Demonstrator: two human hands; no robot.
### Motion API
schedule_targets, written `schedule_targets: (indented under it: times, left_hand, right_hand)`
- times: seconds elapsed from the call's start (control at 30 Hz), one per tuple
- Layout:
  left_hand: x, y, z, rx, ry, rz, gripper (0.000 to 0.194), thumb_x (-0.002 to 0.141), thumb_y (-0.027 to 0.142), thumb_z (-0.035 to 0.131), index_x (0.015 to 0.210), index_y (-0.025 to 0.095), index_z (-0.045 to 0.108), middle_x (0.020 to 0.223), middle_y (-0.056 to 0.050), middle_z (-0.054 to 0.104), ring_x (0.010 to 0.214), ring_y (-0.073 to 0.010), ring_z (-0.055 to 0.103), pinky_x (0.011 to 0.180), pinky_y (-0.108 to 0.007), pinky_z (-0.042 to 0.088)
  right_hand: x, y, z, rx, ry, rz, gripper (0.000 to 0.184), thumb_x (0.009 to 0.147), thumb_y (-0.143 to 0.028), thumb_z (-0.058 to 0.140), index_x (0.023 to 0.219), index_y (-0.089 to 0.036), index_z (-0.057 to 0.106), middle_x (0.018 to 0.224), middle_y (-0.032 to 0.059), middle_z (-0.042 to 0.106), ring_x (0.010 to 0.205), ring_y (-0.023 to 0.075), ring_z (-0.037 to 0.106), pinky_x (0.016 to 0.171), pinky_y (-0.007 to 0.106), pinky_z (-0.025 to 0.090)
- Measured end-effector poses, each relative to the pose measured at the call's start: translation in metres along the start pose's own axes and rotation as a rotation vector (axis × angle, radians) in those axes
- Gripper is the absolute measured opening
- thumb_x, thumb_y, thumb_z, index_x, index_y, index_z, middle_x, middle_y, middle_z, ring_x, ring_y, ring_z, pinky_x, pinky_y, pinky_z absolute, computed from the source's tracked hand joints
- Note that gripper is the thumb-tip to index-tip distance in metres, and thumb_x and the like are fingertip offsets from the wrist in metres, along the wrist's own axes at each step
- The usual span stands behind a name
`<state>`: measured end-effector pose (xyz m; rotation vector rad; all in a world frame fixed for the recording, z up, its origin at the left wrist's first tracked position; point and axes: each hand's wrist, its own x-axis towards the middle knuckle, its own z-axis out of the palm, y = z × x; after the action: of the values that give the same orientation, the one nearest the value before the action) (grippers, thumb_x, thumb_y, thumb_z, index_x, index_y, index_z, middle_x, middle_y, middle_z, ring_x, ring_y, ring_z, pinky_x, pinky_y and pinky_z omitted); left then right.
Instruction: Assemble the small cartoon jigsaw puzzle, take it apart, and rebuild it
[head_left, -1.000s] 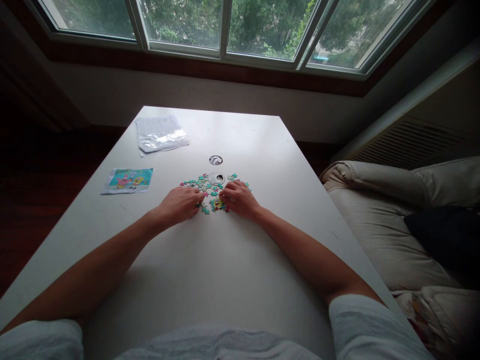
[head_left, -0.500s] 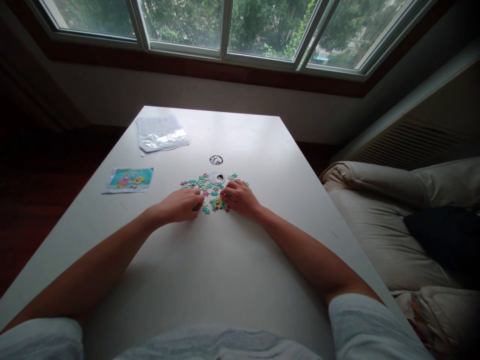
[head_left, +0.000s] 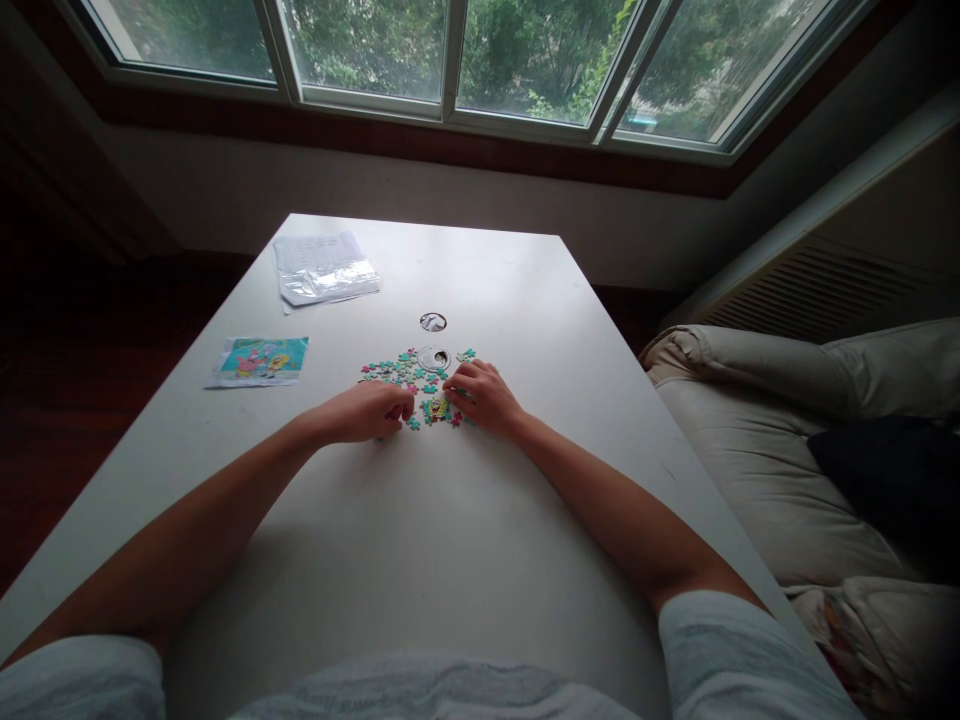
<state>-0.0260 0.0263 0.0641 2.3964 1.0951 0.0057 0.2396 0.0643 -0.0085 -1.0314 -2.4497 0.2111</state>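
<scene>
Jigsaw pieces [head_left: 386, 369] in teal, pink and yellow lie scattered in the middle of the white table [head_left: 420, 560]. Near their front edge sits a small joined puzzle section [head_left: 435, 409] with a yellow cartoon face. My left hand [head_left: 369, 412] is just left of that section, its fingers curled in a pinch; whatever they hold is hidden. On the other side rests my right hand [head_left: 486, 396], thumb and fingers apart, the fingertips at the section's right edge and over loose pieces.
A cartoon picture sheet [head_left: 262, 360] lies to the left. Farther back are papers in a clear plastic sleeve [head_left: 326, 268]. Two round items, a dark-rimmed disc [head_left: 433, 322] and a clear one [head_left: 433, 357], lie behind the pieces. A beige sofa [head_left: 750, 450] stands right of the table.
My left hand has lifted slightly and its fingers have shifted a little right. My right hand has drawn back slightly, showing more of the joined puzzle section.
</scene>
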Motion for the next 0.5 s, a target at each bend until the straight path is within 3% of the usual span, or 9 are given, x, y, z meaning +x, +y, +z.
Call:
schedule_targets:
  times: [0.13,0.3,0.5]
  left_hand:
    - [0.005,-0.004,-0.001,-0.162,0.027,-0.011,0.012,0.082,0.027,0.057,0.086,0.021,0.066,0.077,0.001,0.065,0.068,-0.0134,0.056,0.062,-0.024,0.039]
    - [0.012,-0.014,0.005,-0.394,0.141,-0.062,0.027,0.085,0.038,0.060,0.102,0.020,0.071,0.073,0.001,0.061,0.066,-0.0129,0.054,0.061,-0.024,0.042]
    - [0.022,-0.025,0.019,-0.572,0.278,-0.122,0.027,0.085,0.039,0.064,0.099,0.018,0.073,0.075,-0.001,0.064,0.070,-0.0139,0.059,0.066,-0.025,0.046]
  right_hand:
    - [0.000,-0.001,-0.001,0.020,-0.002,0.008,0.020,0.099,-0.034,0.056,0.097,-0.024,0.073,0.098,0.0069,0.068,0.096,0.0225,0.053,0.085,0.037,0.034]
    - [0.000,-0.002,-0.003,0.038,0.004,0.022,0.019,0.099,-0.033,0.056,0.096,-0.024,0.073,0.096,0.0064,0.068,0.095,0.0221,0.053,0.084,0.037,0.035]
    - [0.000,-0.002,-0.002,0.088,0.022,0.022,0.019,0.098,-0.032,0.058,0.094,-0.023,0.073,0.095,0.0064,0.068,0.093,0.0218,0.053,0.086,0.037,0.037]
